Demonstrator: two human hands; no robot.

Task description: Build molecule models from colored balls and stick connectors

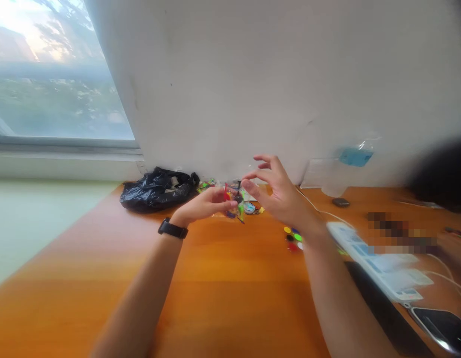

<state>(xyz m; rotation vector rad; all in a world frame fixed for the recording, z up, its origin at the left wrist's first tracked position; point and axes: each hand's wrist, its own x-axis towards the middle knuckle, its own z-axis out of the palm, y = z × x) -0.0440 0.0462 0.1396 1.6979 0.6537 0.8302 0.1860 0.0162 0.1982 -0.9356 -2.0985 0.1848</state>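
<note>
My left hand (204,204), with a black band on its wrist, is closed on a small bundle of colourful plastic pieces (237,205) in red, black, green and blue. A clear wrapping seems to surround them, but blur hides their exact kind. To the right of the bundle, my right hand (278,194) is raised with its fingers bent and apart, nothing visible between them. Behind the bundle lies a cluster of small items, among them a round pale-blue piece (248,208). Several coloured discs (297,237) rest on the table beside my right forearm.
A crumpled black plastic bag (155,191) lies against the wall at the left. On the right are a white power strip (372,263) with plugs and cables, a dark phone (441,325) and another person's hand (454,248). The wooden table (215,308) meets the wall behind.
</note>
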